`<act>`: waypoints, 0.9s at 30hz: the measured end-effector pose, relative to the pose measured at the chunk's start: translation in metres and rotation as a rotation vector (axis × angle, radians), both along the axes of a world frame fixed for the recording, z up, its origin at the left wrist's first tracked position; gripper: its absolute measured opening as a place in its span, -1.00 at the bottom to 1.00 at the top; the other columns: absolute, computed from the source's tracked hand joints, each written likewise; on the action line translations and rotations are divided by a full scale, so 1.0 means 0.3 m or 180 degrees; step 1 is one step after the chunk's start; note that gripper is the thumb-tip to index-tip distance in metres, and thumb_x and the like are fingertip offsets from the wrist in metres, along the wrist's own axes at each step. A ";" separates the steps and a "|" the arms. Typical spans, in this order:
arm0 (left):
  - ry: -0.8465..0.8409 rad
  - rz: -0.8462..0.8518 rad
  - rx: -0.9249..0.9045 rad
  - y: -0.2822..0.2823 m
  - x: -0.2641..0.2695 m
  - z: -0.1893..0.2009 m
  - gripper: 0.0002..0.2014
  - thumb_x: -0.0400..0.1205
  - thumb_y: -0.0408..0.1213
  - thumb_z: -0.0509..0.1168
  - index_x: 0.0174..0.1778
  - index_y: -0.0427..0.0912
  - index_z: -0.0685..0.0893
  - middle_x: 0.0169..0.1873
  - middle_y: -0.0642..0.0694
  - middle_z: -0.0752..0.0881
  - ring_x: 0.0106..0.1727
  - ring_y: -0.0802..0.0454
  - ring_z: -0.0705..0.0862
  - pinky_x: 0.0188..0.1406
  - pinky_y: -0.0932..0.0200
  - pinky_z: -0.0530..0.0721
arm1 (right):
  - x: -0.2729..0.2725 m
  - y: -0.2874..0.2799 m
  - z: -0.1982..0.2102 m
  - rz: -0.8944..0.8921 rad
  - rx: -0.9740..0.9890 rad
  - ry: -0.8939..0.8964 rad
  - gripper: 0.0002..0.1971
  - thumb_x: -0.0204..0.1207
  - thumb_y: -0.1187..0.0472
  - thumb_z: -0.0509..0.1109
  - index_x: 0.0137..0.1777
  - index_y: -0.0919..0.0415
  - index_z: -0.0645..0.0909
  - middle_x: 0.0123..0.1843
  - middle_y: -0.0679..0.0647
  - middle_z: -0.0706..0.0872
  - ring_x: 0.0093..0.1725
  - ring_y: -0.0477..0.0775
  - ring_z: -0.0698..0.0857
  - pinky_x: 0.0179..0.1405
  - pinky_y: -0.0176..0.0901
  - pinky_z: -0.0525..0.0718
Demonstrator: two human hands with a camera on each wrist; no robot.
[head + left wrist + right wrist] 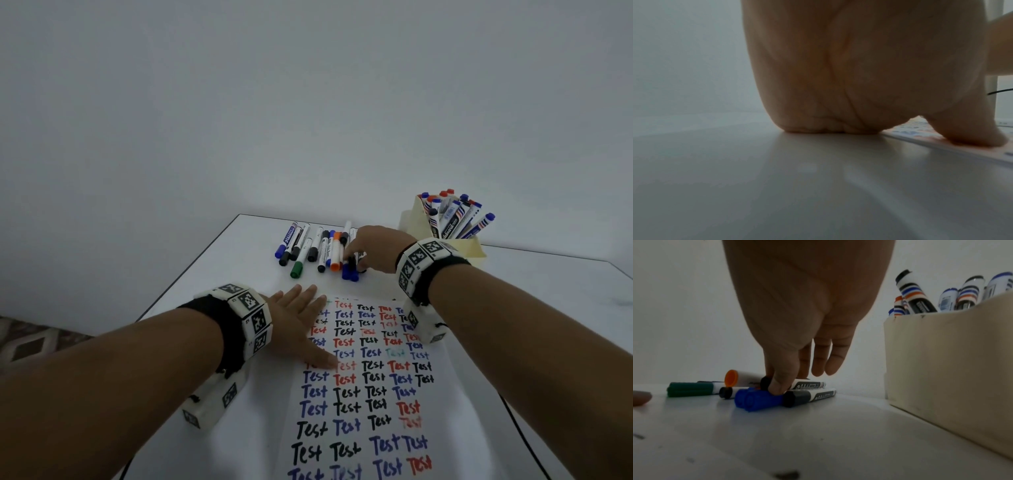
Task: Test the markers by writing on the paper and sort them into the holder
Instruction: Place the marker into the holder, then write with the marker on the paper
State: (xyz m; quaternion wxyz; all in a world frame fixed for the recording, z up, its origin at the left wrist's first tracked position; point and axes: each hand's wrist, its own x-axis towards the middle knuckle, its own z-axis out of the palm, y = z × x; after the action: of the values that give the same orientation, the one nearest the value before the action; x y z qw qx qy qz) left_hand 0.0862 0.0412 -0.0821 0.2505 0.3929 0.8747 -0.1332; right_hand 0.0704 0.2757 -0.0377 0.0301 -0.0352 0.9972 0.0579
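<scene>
Fingers of the right hand [797, 331] pinch a black-capped marker [795, 384] in the pile. Left hand [298, 325] lies spread flat on the paper [363, 411].

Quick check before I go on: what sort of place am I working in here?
Probably a plain desk in an office or test room: a white table against a bare wall, a paper filled with "Test" scribbles, and a holder of markers.

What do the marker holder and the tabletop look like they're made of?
The holder looks like matte cream plastic, perhaps 3D-printed: flat, dull walls with small dark specks; cardboard cannot be ruled out. The tabletop looks like a smooth white laminate or a whiteboard-like surface with a slight gloss: it carries soft reflections under the markers. A thin dark band runs along its edge in the head view.
</scene>
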 end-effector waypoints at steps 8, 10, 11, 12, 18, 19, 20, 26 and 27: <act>0.0005 0.0022 0.0001 0.003 -0.004 -0.002 0.25 0.37 0.67 0.09 0.69 0.06 -0.46 0.68 0.02 -0.50 0.70 -0.05 -0.44 0.71 -0.17 -0.28 | 0.044 0.004 0.019 0.0132 -0.0227 0.0501 -0.72 0.77 0.00 0.31 0.37 0.05 0.65 0.20 0.05 0.77 0.15 0.12 0.73 0.17 0.07 0.71; 0.0014 0.0032 -0.0021 0.005 -0.005 -0.001 0.25 0.36 0.67 0.09 0.69 0.06 -0.47 0.68 0.02 -0.50 0.71 -0.05 -0.44 0.71 -0.16 -0.28 | 0.078 0.017 0.028 0.0173 -0.0225 0.0897 -0.72 0.78 -0.03 0.25 0.33 0.08 0.63 0.12 0.02 0.78 0.02 0.08 0.73 0.05 0.04 0.72; 0.0023 0.0037 -0.0033 0.006 -0.004 0.000 0.25 0.36 0.67 0.09 0.69 0.06 -0.47 0.68 0.02 -0.50 0.71 -0.05 -0.44 0.71 -0.17 -0.28 | 0.098 0.026 0.035 0.0182 -0.0309 0.1056 -0.73 0.78 -0.03 0.24 0.29 0.08 0.63 0.09 0.00 0.78 -0.05 0.05 0.71 -0.01 0.01 0.70; 0.0032 0.0039 -0.0042 0.006 -0.003 0.001 0.25 0.37 0.67 0.08 0.69 0.06 -0.47 0.68 0.01 -0.50 0.71 -0.06 -0.43 0.71 -0.17 -0.27 | 0.120 0.035 0.044 0.0166 -0.0450 0.1171 -0.76 0.77 -0.02 0.25 0.25 0.07 0.63 0.06 -0.03 0.78 -0.11 0.01 0.69 -0.06 -0.02 0.69; 0.0080 0.0059 -0.0027 0.006 0.010 0.007 0.23 0.40 0.65 0.08 0.70 0.02 -0.45 0.69 -0.02 -0.48 0.72 -0.07 -0.42 0.72 -0.16 -0.26 | 0.297 0.049 0.095 -0.0315 -0.1835 0.1735 -0.92 0.58 0.15 0.47 0.01 0.08 0.65 -0.18 -0.13 0.72 -0.28 -0.16 0.66 -0.27 -0.29 0.60; 0.0078 0.0064 -0.0011 0.005 0.012 0.008 0.22 0.41 0.64 0.08 0.70 0.02 -0.45 0.69 -0.02 -0.48 0.72 -0.07 -0.42 0.72 -0.16 -0.26 | 0.331 0.049 0.092 -0.0431 -0.2002 0.1766 -0.92 0.55 0.18 0.50 -0.02 0.08 0.65 -0.21 -0.08 0.73 -0.30 -0.13 0.64 -0.29 -0.29 0.60; 0.0071 0.0074 0.0005 0.003 0.012 0.009 0.22 0.41 0.64 0.09 0.71 0.02 -0.44 0.69 -0.02 -0.47 0.72 -0.07 -0.42 0.72 -0.15 -0.26 | 0.365 0.051 0.086 -0.0541 -0.2141 0.1741 -0.91 0.53 0.19 0.52 -0.05 0.07 0.66 -0.21 -0.03 0.74 -0.31 -0.09 0.64 -0.30 -0.26 0.61; 0.0035 0.0119 0.0017 0.002 0.012 0.012 0.31 0.25 0.72 0.04 0.71 0.05 -0.44 0.70 0.00 -0.47 0.72 -0.04 -0.42 0.70 -0.11 -0.28 | 0.537 0.123 -0.013 -0.0986 -0.2177 0.1009 -0.85 0.44 0.28 0.57 -0.11 0.10 0.66 -0.15 0.00 0.78 -0.23 -0.01 0.68 -0.38 -0.36 0.57; 0.0031 0.0128 0.0015 0.003 0.014 0.014 0.33 0.22 0.72 0.03 0.71 0.05 -0.44 0.70 0.01 -0.47 0.72 -0.04 -0.42 0.69 -0.11 -0.28 | 0.556 0.139 -0.023 -0.1032 -0.2091 0.0912 -0.85 0.44 0.29 0.56 -0.10 0.10 0.66 -0.13 -0.02 0.79 -0.18 0.03 0.71 -0.32 -0.31 0.59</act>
State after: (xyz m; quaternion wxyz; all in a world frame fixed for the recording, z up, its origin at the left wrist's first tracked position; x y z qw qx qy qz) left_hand 0.0904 0.0421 -0.0779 0.2478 0.3752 0.8840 -0.1280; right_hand 0.2371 0.3174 -0.0446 -0.1135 0.1235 0.9494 -0.2656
